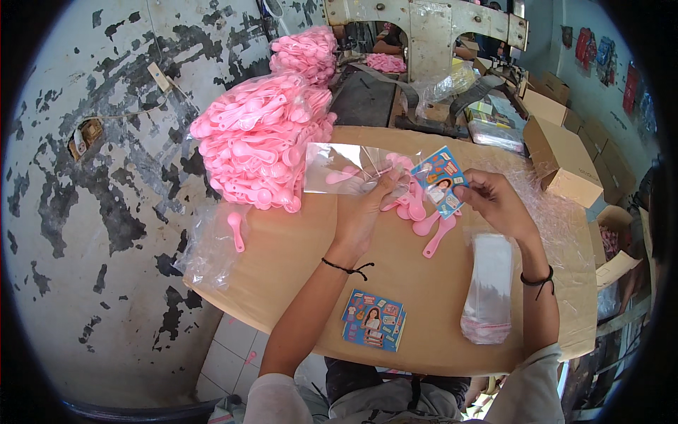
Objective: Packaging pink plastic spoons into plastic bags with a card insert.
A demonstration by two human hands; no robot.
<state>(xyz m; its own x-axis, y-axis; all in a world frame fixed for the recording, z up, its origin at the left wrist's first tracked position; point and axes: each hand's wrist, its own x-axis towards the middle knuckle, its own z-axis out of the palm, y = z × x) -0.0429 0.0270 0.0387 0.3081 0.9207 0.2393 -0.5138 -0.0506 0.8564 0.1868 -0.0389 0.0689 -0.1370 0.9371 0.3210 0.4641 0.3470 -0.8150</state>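
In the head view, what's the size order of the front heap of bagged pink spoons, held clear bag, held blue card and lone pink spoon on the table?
1. Front heap of bagged pink spoons
2. Clear bag in the left hand
3. Blue card in the right hand
4. Lone pink spoon

Room lies between cards and, apparently, plastic sleeves.
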